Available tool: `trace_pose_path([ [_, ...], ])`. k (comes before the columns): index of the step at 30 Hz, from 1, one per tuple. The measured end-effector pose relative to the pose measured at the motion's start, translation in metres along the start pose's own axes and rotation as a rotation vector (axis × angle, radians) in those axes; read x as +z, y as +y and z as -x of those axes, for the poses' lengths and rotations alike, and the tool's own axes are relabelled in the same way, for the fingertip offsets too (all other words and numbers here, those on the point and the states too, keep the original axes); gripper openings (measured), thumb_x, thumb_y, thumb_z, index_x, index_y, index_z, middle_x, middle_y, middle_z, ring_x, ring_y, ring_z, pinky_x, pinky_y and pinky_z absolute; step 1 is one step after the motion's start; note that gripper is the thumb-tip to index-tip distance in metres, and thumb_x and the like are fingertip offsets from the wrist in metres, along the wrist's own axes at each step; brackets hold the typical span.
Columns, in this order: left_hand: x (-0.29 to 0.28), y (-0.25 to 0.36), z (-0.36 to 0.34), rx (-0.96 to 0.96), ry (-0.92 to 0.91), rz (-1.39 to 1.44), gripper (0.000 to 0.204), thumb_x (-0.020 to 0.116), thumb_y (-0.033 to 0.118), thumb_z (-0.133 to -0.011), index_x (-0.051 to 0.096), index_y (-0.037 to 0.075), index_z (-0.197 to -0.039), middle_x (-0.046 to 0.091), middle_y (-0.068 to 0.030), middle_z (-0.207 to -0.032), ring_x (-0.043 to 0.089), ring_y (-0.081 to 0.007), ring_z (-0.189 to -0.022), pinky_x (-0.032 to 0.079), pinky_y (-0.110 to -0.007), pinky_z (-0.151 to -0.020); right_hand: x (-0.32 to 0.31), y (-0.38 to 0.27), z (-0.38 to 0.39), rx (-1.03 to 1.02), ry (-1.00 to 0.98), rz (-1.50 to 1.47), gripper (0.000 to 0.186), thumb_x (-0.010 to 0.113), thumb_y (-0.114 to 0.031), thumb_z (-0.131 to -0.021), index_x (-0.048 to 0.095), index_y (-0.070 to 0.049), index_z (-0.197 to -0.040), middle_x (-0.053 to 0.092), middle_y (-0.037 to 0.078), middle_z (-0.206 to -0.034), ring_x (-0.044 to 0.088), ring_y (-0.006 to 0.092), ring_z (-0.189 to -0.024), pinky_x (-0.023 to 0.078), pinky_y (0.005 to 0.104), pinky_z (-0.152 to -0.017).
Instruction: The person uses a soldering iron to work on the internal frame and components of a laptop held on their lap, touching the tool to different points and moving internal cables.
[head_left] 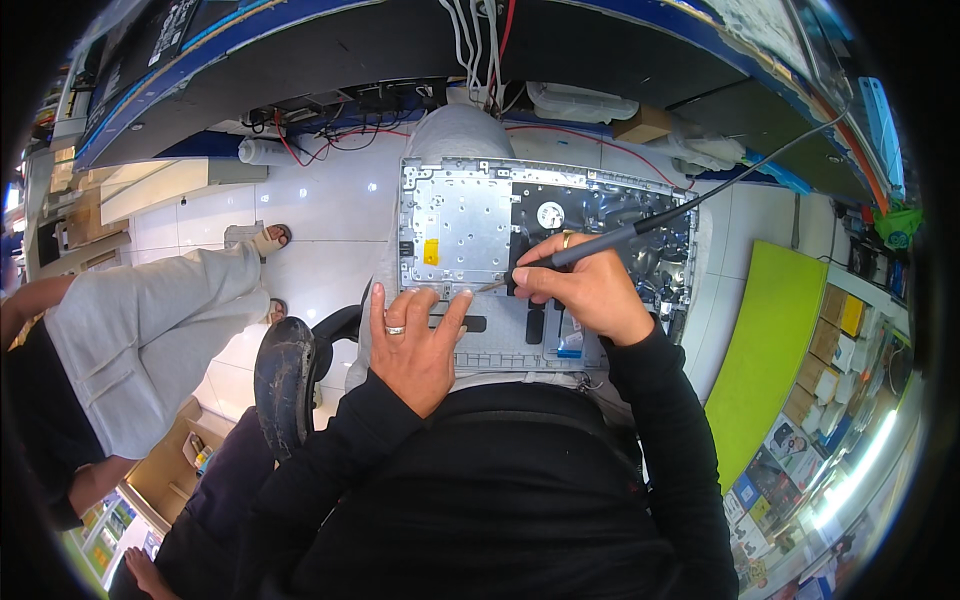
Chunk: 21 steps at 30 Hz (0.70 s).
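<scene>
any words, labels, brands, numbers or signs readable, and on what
None legible enough to quote:
Round white label on silver metal laptop chassis: too small.
Yellow rectangular sticker there: no readable print.
Colourful printed packages, right: blurred.
Flat black panel, upper left: white print too small.

The left hand [412,345] rests palm-down (fingers [378,308] spread), while the right hand [590,288] curls in a pen-like pinch.

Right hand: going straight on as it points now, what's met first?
Likely the thumb of the left hand, just past the tip of the corded pen-like tool in the right hand; relative height is unclear.
</scene>
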<state>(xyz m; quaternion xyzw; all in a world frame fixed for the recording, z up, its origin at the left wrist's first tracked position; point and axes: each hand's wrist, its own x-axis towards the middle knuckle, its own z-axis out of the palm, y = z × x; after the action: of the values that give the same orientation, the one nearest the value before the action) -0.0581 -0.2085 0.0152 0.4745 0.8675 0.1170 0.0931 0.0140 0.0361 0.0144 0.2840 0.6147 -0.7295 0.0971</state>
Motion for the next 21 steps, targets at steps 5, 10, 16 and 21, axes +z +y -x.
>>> trace_pose_path([
  [5,0.0009,-0.0002,0.0004,0.002,0.005,-0.003,0.054,0.076,0.010,-0.086,0.064,0.017,-0.138,0.053,-0.0116,-0.120,0.052,-0.0306,-0.122,0.026,-0.062,-0.120,0.0005,0.0022,-0.0003,0.046,0.041,-0.049,0.018,0.079,-0.009,-0.091,0.072,0.005,-0.100,0.076,0.013,-0.088,0.076,0.0183,-0.079,0.059,0.0268,-0.068],
  [10,0.0003,-0.0005,0.0001,0.007,0.008,0.000,0.054,0.076,0.011,-0.086,0.064,0.017,-0.138,0.054,-0.0118,-0.120,0.053,-0.0306,-0.122,0.025,-0.061,-0.121,-0.0002,0.0019,0.0012,0.024,0.019,-0.022,0.019,0.079,-0.010,-0.091,0.072,0.005,-0.101,0.076,0.013,-0.088,0.076,0.0182,-0.079,0.059,0.0268,-0.068],
  [16,0.0011,-0.0004,0.0004,0.005,0.002,-0.001,0.054,0.076,0.010,-0.086,0.064,0.017,-0.138,0.054,-0.0121,-0.120,0.053,-0.0308,-0.123,0.025,-0.061,-0.121,0.0010,0.0011,0.0012,0.005,0.001,-0.009,0.020,0.080,-0.011,-0.091,0.072,0.005,-0.101,0.076,0.013,-0.087,0.076,0.0177,-0.079,0.058,0.0266,-0.068],
  [21,0.0012,-0.0009,0.0002,0.000,-0.001,0.003,0.054,0.076,0.010,-0.086,0.064,0.017,-0.138,0.054,-0.0120,-0.120,0.053,-0.0309,-0.122,0.025,-0.061,-0.121,0.0012,0.0025,-0.0008,-0.011,-0.004,-0.003,0.020,0.080,-0.011,-0.091,0.071,0.005,-0.100,0.076,0.013,-0.088,0.076,0.0178,-0.079,0.059,0.0269,-0.068],
])
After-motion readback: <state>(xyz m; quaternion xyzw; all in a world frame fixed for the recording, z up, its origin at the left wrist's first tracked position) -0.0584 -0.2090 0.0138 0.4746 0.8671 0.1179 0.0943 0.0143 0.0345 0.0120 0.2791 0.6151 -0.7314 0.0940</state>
